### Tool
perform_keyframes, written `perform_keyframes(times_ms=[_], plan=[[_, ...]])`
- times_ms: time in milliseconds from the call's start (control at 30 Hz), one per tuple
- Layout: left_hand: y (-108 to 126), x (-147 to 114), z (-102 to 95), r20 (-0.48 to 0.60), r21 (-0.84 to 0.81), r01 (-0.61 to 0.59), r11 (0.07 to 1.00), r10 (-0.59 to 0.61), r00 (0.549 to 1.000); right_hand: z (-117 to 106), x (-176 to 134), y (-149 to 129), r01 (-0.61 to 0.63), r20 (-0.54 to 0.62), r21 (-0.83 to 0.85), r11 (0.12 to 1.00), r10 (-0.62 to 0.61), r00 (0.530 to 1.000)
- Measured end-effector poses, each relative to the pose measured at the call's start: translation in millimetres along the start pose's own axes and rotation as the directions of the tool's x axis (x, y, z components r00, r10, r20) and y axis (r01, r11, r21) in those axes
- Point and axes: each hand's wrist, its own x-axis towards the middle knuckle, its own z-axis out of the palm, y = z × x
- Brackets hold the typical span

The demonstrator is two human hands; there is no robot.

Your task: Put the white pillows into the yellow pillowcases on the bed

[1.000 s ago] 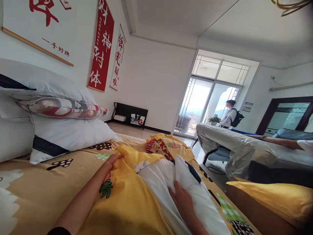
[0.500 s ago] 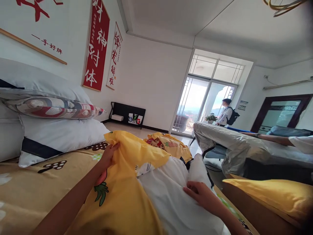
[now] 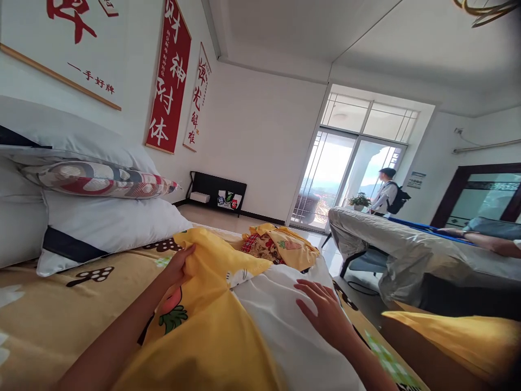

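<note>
A yellow pillowcase (image 3: 215, 331) with carrot and whisker prints covers part of a white pillow (image 3: 271, 307) lying in front of me. At the far left corner of the pillowcase, my left hand (image 3: 179, 266) is closed on a fold of the cloth. My right hand (image 3: 325, 310) lies palm down on the uncovered white side of the pillow, fingers spread and holding nothing. The near end of the pillowcase runs out of view at the bottom.
Under the pillow is a tan printed bedsheet (image 3: 36, 309). Stacked pillows (image 3: 114, 217) stand at left, and bundled printed bedding (image 3: 280, 244) lies beyond. On the right are a plastic-covered table (image 3: 366, 228), another person's arm (image 3: 488, 243) and a yellow cloth (image 3: 451, 336). A person (image 3: 386, 195) stands by the glass doors.
My right hand has opened from a loose pinch and lies flat on the white pillow, whose raised far corner has dropped. My left hand keeps its hold. The view has shifted slightly.
</note>
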Motion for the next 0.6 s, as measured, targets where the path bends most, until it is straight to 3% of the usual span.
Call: perform_keyframes(times_ms=[67,167,233,300,367,433,533,600], plan=[[-0.7,2.4,3.4,-0.106,0.216,-0.010,0.976,0.034,0.994,32.0,12.7,-8.9,-0.035,0.074,-0.057,0.998,0.039,0.996],[6.0,-1.0,13.3,-0.213,0.336,-0.032,0.941,0.109,0.971,95.6,16.9,-31.1,-0.093,0.270,-0.147,0.985,0.130,0.954],[23.0,-6.4,28.5,-0.081,0.506,-0.114,0.855,0.178,0.981,128.6,13.4,-45.0,-0.075,0.293,-0.162,0.984,0.120,0.948],[46.3,-12.3,53.8,0.208,0.701,-0.280,0.656,0.188,0.960,144.5,8.7,-53.0,-0.060,0.250,-0.179,0.982,0.104,0.963],[63.7,-17.7,87.7,0.422,0.788,-0.441,0.430,0.146,0.895,144.3,3.5,-55.5,-0.043,0.210,-0.202,0.978,0.086,0.974],[62.1,-23.6,123.3,0.467,0.805,-0.491,0.334,0.152,0.871,134.9,-2.7,-56.5,-0.028,0.192,-0.221,0.975,0.071,0.979],[20.9,-36.6,160.0,0.396,0.855,-0.406,0.322,0.099,0.913,114.4,-13.4,-63.0,-0.026,0.199,-0.247,0.969,0.077,0.977],[-14.0,-44.9,166.3,0.342,0.880,-0.332,0.339,0.033,0.939,96.5,-18.6,-69.6,-0.034,0.198,-0.259,0.965,0.088,0.976]])
